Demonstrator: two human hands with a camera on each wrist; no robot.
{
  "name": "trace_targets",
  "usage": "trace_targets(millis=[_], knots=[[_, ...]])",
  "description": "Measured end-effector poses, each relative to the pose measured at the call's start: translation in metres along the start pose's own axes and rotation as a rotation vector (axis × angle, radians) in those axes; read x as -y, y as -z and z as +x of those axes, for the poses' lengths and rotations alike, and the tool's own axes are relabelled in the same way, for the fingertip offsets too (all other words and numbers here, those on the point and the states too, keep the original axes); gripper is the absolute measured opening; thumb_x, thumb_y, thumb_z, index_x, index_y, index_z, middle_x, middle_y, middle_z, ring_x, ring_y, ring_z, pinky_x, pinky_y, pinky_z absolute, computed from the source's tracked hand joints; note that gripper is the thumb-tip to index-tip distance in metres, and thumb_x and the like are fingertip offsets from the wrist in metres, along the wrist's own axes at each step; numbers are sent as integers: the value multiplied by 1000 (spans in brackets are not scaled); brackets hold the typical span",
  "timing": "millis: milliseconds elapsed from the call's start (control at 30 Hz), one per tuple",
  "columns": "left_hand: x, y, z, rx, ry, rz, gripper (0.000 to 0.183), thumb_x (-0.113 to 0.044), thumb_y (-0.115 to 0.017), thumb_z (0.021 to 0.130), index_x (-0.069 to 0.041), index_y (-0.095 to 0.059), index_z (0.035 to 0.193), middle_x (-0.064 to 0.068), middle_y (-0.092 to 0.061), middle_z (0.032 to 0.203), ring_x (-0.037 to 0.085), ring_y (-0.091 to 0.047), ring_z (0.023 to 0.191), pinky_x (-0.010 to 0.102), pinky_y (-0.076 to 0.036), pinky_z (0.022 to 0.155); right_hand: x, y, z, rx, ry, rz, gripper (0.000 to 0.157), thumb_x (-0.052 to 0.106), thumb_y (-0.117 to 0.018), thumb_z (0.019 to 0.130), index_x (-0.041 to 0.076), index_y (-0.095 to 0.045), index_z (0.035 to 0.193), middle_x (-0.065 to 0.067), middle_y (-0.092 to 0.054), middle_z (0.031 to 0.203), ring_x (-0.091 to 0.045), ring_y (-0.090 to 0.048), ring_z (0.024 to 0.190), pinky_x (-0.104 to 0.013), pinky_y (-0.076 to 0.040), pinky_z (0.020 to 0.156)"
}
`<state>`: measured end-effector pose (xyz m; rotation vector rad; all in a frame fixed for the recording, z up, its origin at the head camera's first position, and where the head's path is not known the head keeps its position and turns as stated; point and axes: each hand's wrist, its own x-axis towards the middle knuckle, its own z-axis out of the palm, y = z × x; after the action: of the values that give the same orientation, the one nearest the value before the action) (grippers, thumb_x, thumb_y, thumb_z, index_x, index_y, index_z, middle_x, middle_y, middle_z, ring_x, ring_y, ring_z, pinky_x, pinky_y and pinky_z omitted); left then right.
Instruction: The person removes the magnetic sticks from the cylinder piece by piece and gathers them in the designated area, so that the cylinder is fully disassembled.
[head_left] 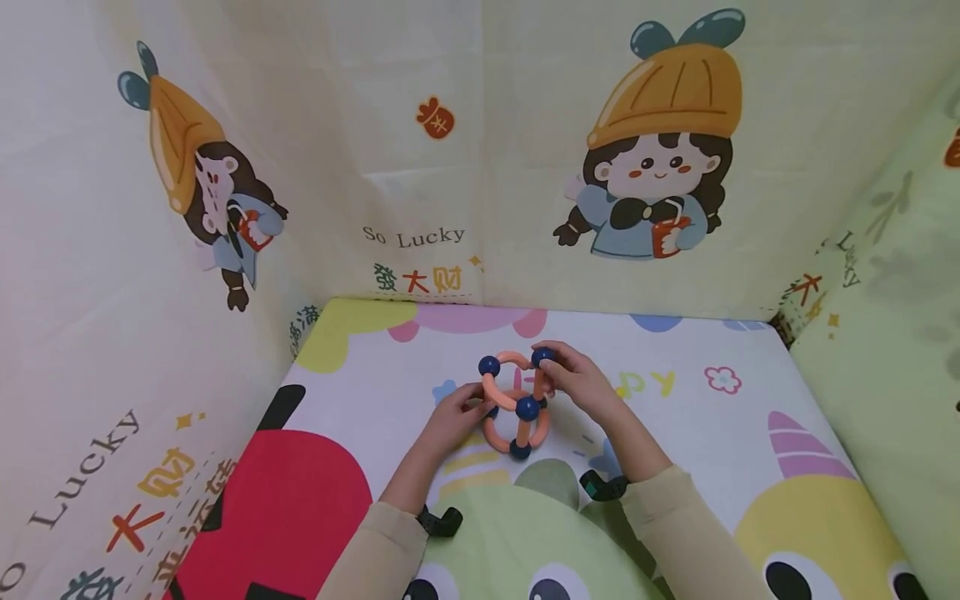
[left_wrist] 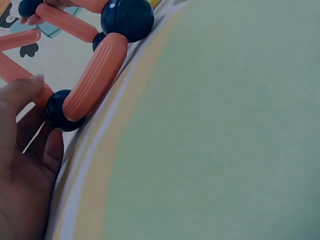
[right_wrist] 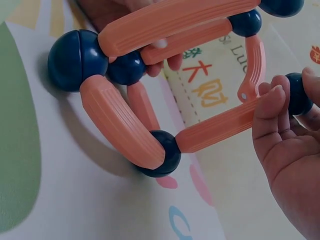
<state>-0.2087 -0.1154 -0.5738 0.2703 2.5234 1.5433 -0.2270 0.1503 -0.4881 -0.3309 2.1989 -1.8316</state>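
Observation:
A frame of coral magnetic rods [head_left: 498, 396] and dark blue balls [head_left: 528, 408] stands on the printed cloth between both hands. Its upper and lower curved rods are joined by upright straight rods [head_left: 523, 432]. My left hand [head_left: 456, 414] grips the frame's lower left side, thumb on a rod and fingers by a blue ball [left_wrist: 61, 111]. At the top right corner, my right hand [head_left: 585, 379] pinches a blue ball [right_wrist: 299, 94], its fingers also covering a straight rod's end [right_wrist: 217, 127]. Close to those fingers, a curved rod [right_wrist: 255, 65] shows its bare metal-tipped end.
The cloth [head_left: 405, 367] carries large cartoon prints, including a red shape at left and a green one in front. Cream printed fabric walls [head_left: 525, 167] enclose the back and both sides. Black wrist cameras [head_left: 441, 522] sit at the sleeve cuffs.

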Motion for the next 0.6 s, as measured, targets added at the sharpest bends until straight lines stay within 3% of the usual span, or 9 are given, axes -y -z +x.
trace_targets(millis=[133, 267, 600], knots=[[0, -1, 2, -16, 4, 2, 39, -58, -59, 93, -43, -60, 129, -8, -64, 125, 17, -64, 108, 44, -51, 95, 0, 0, 3, 0, 2, 46, 45, 39, -49, 103, 15, -49, 141, -18, -59, 110, -23, -56, 78, -36, -53, 74], [0, 0, 2, -22, 11, 0, 39, -59, -59, 92, -44, -60, 128, -9, -64, 124, 16, -64, 108, 44, -51, 95, 0, 0, 4, -24, -19, 67, 43, 41, -48, 103, 18, -50, 140, -22, -59, 123, -22, -56, 75, -34, -54, 71], [1, -1, 1, -29, -1, 28, 40, -58, -59, 93, -43, -59, 130, -7, -65, 123, 18, -64, 109, 45, -50, 97, 2, 17, 1, -77, 7, 38, 37, 37, -50, 103, 23, -48, 138, -14, -62, 131, -21, -56, 73, -30, -54, 69]])
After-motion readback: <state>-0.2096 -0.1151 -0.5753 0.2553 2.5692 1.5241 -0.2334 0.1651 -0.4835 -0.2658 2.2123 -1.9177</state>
